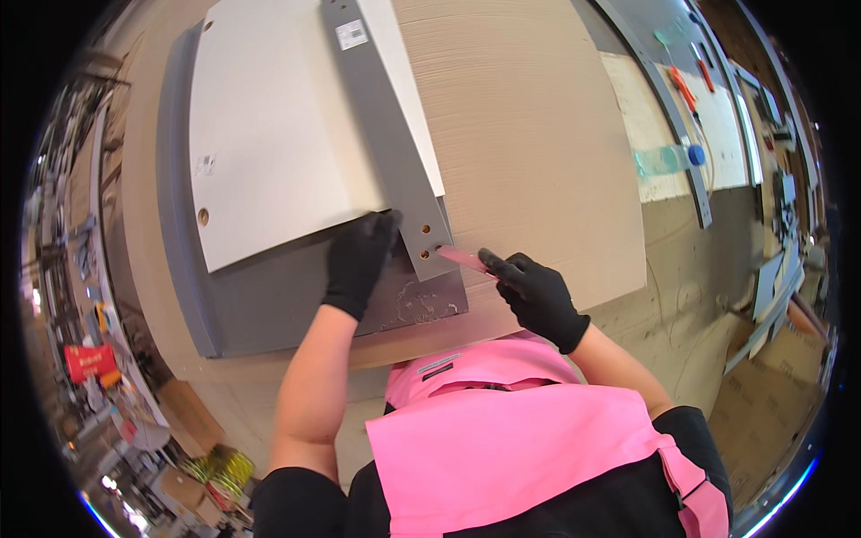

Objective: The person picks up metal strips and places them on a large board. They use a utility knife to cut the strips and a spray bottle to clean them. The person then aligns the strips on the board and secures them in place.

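A long grey strip (381, 125) with small holes near its lower end lies slantwise over a white panel (278, 117). My left hand (360, 260), in a black glove, is closed at the strip's left edge near that end; its fingertips are partly hidden. In my right hand (538, 300), also black-gloved, is a slim, flat pink tool (466, 259). Its dark tip meets the strip's right side beside the holes; I cannot tell its exact kind. Under the white panel is a larger dark grey panel (269, 309) with pale, scuffed marks near its front right corner.
Brown cardboard (538, 134) covers the table beneath the panels. To the right are a clear bottle with a blue cap (696, 155), an orange-handled tool (682, 88) and a long grey rail (664, 94). A red package (90, 362) lies on the cluttered left side.
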`<state>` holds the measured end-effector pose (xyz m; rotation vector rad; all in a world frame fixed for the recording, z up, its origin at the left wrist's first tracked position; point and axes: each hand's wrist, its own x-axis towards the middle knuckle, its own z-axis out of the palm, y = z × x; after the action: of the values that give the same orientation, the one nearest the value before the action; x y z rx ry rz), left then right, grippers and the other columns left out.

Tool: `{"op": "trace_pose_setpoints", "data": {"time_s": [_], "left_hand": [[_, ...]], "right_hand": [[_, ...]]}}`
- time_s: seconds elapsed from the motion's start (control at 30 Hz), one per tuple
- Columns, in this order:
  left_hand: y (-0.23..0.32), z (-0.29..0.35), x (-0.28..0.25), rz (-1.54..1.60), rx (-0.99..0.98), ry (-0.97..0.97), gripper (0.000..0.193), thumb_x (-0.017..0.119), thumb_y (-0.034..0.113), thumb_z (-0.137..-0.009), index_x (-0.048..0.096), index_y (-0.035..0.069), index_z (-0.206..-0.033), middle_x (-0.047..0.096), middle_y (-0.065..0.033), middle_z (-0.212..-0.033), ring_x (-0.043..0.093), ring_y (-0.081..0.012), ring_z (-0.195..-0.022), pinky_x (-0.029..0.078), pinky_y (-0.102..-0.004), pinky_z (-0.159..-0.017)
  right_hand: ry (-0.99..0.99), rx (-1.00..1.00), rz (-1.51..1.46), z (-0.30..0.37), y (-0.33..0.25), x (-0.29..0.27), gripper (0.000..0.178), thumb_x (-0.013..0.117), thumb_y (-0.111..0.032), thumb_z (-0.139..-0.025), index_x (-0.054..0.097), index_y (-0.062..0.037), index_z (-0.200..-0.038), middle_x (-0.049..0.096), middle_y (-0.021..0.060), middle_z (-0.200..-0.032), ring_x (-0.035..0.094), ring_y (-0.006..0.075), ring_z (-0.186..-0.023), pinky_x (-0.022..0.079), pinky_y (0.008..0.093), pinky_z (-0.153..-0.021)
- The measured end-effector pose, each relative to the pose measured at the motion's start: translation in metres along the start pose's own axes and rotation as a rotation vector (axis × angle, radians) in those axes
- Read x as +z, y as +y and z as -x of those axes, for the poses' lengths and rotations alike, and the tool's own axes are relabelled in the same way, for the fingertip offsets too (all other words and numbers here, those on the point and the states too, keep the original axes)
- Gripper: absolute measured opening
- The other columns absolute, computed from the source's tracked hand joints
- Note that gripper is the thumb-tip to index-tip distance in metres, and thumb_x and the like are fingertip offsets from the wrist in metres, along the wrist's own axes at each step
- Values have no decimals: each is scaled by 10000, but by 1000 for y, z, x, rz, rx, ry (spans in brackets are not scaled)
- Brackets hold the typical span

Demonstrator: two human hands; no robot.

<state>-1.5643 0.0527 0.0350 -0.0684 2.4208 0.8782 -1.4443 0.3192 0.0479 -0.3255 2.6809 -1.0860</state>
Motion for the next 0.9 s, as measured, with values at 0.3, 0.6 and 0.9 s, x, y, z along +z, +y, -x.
{"op": "trace_pose_setpoints", "data": {"time_s": [0.3, 0.6, 0.9], "left_hand": [[33, -100, -26, -717, 996, 280, 557, 587, 489, -892, 528, 233, -1383, 431, -77, -1480, 337, -297, -1397, 203, -487, -1162], [21, -113, -14, -687, 1038, 349, 551, 580, 475, -896, 516, 246, -1394, 431, -58, -1484, 307, -282, -1419, 134, -489, -1178], [21, -115, -16, -689, 1062, 358, 551, 587, 460, -896, 510, 242, -1396, 433, -61, -1479, 315, -295, -1407, 147, -497, -1167]], "right_hand": [[166, 140, 205, 3, -27, 47, 648, 580, -22, -811, 482, -229, -1418, 597, 81, -869, 607, 262, -698, 495, 381, -565], [230, 230, 287, -3, -56, 70, 661, 556, -26, -800, 482, -233, -1423, 598, 72, -890, 620, 257, -733, 500, 380, -566], [322, 180, 305, -13, -71, 83, 609, 558, -44, -799, 522, -203, -1387, 612, 62, -877, 623, 244, -669, 501, 371, -544]]}}
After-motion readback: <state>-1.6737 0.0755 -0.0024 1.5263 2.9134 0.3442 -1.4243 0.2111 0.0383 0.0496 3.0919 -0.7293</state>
